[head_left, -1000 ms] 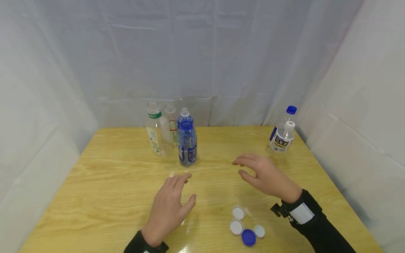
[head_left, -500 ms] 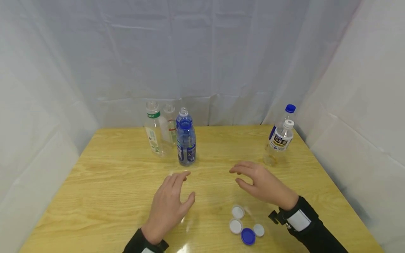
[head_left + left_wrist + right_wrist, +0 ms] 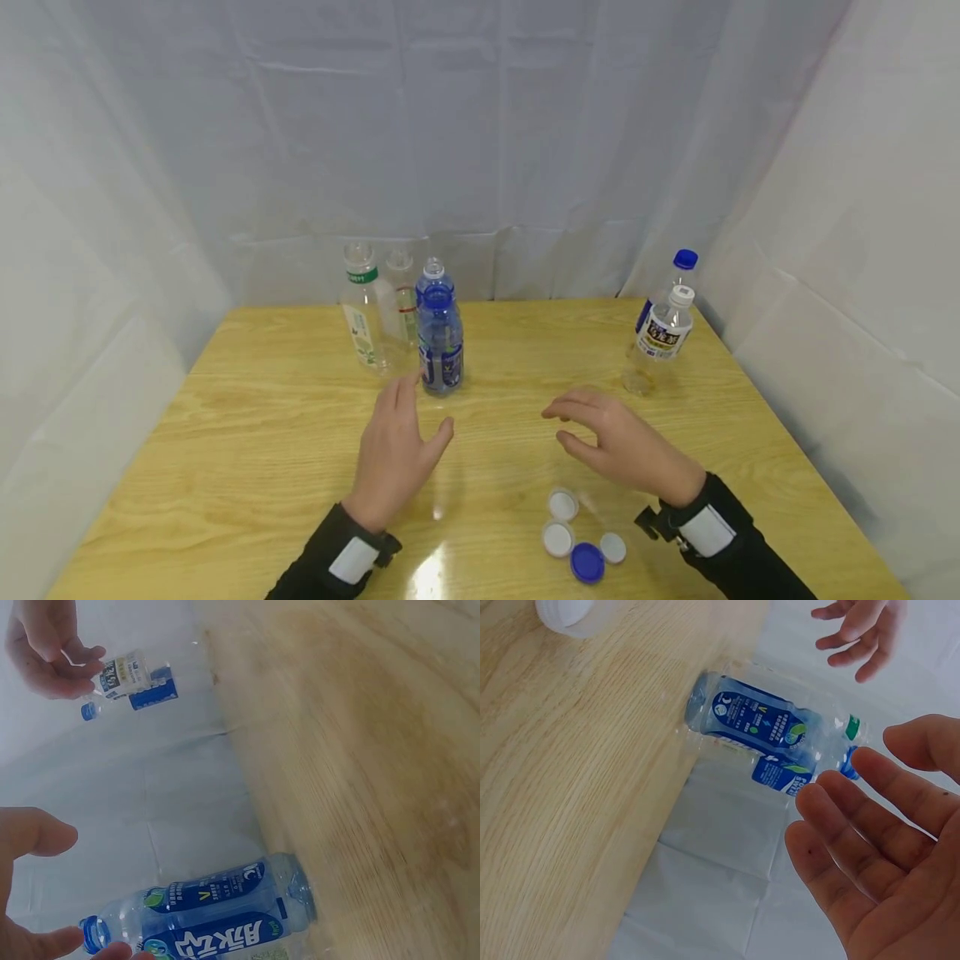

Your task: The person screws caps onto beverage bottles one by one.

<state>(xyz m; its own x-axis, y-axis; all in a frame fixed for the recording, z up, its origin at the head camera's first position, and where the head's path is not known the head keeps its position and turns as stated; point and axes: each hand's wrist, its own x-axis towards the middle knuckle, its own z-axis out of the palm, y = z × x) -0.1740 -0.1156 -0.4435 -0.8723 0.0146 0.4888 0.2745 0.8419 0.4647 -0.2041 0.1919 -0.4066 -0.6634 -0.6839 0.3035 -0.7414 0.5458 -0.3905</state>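
Observation:
My left hand (image 3: 393, 458) is raised over the table with straight fingers and the thumb spread. It is just in front of an uncapped blue bottle (image 3: 441, 354), and in the left wrist view its fingers appear beside the neck of that bottle (image 3: 202, 911); contact cannot be told. Nothing is in my right hand (image 3: 622, 442), which hovers palm-inward with loosely bent fingers. Beyond it stand a white-capped clear bottle (image 3: 664, 329) and a blue-capped bottle (image 3: 684, 262). Below it lie three white caps (image 3: 558, 538) and one blue cap (image 3: 587, 563).
Behind the near blue bottle stands a second blue one (image 3: 433, 275). To its left are an open clear bottle with a green neck band (image 3: 363, 312) and another clear bottle (image 3: 406, 312). White curtains (image 3: 480, 150) enclose the wooden table (image 3: 247, 450).
My left hand has moved forward towards the near blue bottle. My right hand has drawn back slightly from the capped bottles. Bottles and caps stay in place.

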